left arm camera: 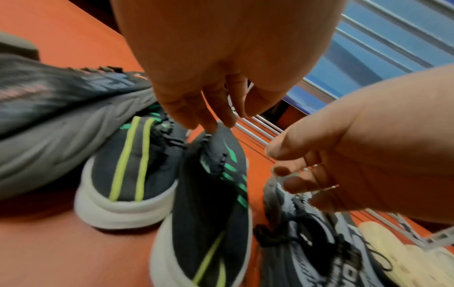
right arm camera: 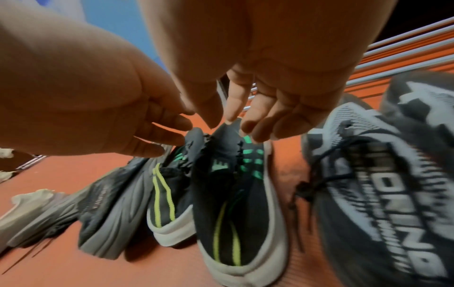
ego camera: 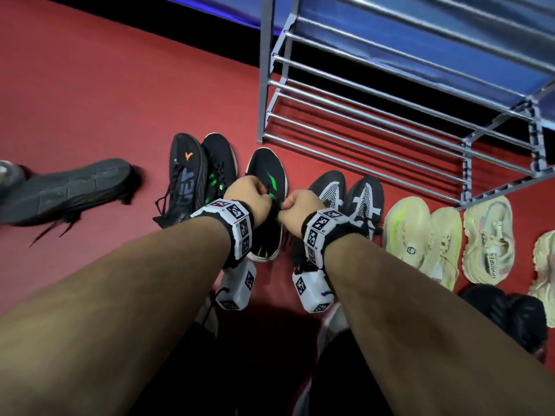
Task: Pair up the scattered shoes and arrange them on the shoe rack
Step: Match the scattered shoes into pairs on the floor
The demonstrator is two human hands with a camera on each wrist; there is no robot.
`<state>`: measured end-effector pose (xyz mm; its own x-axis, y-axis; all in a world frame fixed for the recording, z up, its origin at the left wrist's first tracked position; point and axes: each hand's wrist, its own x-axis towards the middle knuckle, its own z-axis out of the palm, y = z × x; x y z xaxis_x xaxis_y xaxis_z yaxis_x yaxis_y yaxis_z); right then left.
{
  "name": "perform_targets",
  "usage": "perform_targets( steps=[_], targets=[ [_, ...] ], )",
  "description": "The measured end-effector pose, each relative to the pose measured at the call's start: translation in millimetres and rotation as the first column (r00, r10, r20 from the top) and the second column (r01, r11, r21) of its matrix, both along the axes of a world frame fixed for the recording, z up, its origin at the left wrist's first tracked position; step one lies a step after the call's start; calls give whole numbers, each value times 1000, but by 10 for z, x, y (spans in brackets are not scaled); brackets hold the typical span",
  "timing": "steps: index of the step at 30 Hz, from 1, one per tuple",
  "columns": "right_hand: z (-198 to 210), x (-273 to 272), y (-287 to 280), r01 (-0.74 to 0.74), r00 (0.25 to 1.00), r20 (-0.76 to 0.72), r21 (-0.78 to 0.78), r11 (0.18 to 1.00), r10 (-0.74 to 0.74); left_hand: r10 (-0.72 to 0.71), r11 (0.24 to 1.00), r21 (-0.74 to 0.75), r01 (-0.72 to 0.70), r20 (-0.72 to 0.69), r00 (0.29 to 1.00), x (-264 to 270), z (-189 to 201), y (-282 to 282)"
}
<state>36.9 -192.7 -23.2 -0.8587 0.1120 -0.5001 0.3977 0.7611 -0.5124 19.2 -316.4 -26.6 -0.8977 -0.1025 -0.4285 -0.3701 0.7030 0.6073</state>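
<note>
Shoe in hand: black sneaker with green marks [ego camera: 268, 187], white sole, on the red floor [ego camera: 90, 94] in front of the rack, toe pointing away; its heel end is hidden under the wrists in the head view.
Left hand [ego camera: 246, 195]: fingers bent down, tips pinching the raised tongue edge, seen in the left wrist view [left arm camera: 209, 124].
Right hand [ego camera: 300, 210]: fingers curled; in the right wrist view fingertips [right arm camera: 230, 118] touch the tongue top. A firm grasp, or a lace in the hand, is hard to make out.
Mate: matching black-and-green shoe [ego camera: 219, 166] just to the left, apart from the first.
Left neighbours: black sneaker with orange mark [ego camera: 186, 175] touching the mate; further left a dark shoe lying on its side [ego camera: 66, 190], sole up, blurred.
Right neighbours: two black-and-white knit sneakers [ego camera: 345, 190] side by side; then pale yellow shoes [ego camera: 420, 232]; cream shoes [ego camera: 486, 235], one cut off at the frame edge.
Shoe rack [ego camera: 390, 94]: grey metal bars, beyond the row; no shoes visible on it.
Blur: both wrist views smeared.
</note>
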Motion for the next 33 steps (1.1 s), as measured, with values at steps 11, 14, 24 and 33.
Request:
perform_targets(
  steps=[11,14,24,33],
  targets=[
    [-266,-58,-894,-160,987,-15,-103,982,159,308,848,-466,-252,46,950,50,-241,-867],
    [-270,-66,-987,-242,970,-20,-112,964,241,341,900,-344,-267,174,924,43,-354,-979],
    [-395,-37,-1090,-461,884,88,5,888,458,177,963,-224,-152,98,979,2,-279,-1272],
    [-361,4,-1223,-353,935,17,72,933,353,155,947,-305,-104,146,977,-29,-396,-1531]
  ],
)
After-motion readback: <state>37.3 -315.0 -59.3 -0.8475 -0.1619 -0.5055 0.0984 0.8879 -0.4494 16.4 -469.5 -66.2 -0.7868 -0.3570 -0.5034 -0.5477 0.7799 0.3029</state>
